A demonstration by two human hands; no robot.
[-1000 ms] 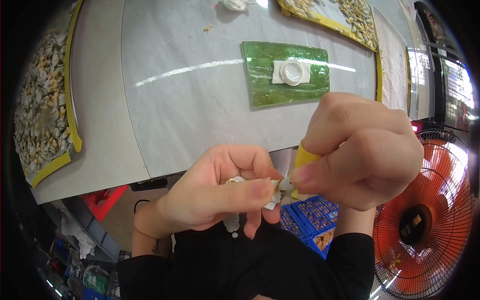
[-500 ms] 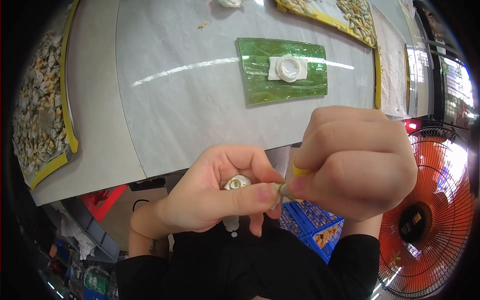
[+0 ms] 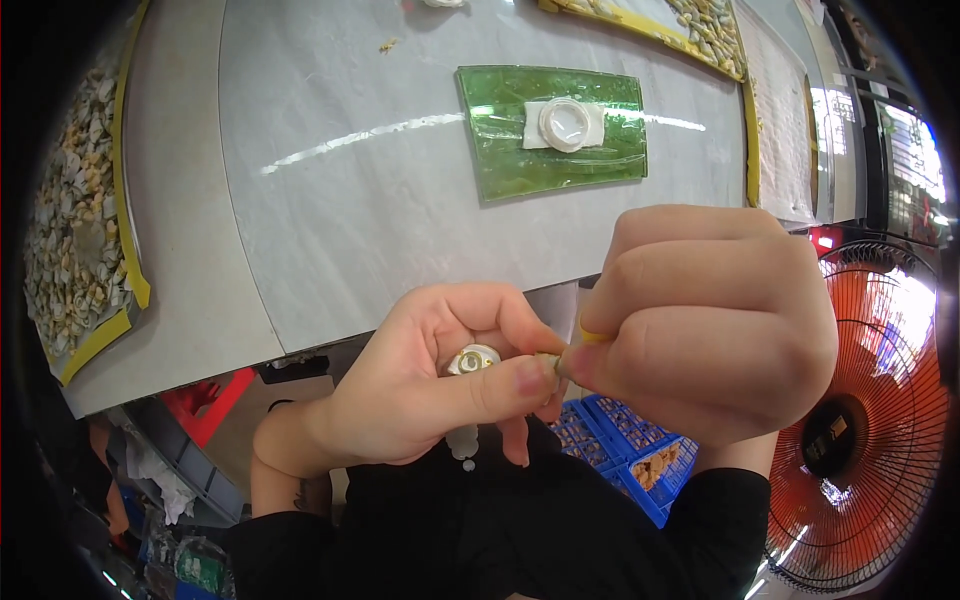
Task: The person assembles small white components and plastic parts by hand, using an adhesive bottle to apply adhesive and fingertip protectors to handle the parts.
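Fingertip to fingertip, my two hands meet in front of my body, just off the table's near edge. My left hand (image 3: 450,375) pinches a tiny pale piece (image 3: 549,362) between thumb and forefinger. Its kind is hidden by the fingers. Tucked in the same palm is a white, tube-like thing (image 3: 472,360) with yellowish marks on its round end; its narrow translucent end pokes out below the hand. My right hand (image 3: 705,325) is closed, its thumb and forefinger pressed on the other end of the pale piece. A yellow band (image 3: 594,338) circles one right finger.
On the grey table (image 3: 340,220) lies a green glass-like slab (image 3: 550,178) bearing a round white dish (image 3: 566,125). Yellow-edged trays of small white-and-yellow pieces stand left (image 3: 82,230) and far right (image 3: 705,35). Below are blue crates (image 3: 615,430) and an orange fan (image 3: 880,400).
The view has shifted slightly, so the table things sit a little higher and further left. Less of the pale piece shows between my fingertips. Both hands keep their pinch.
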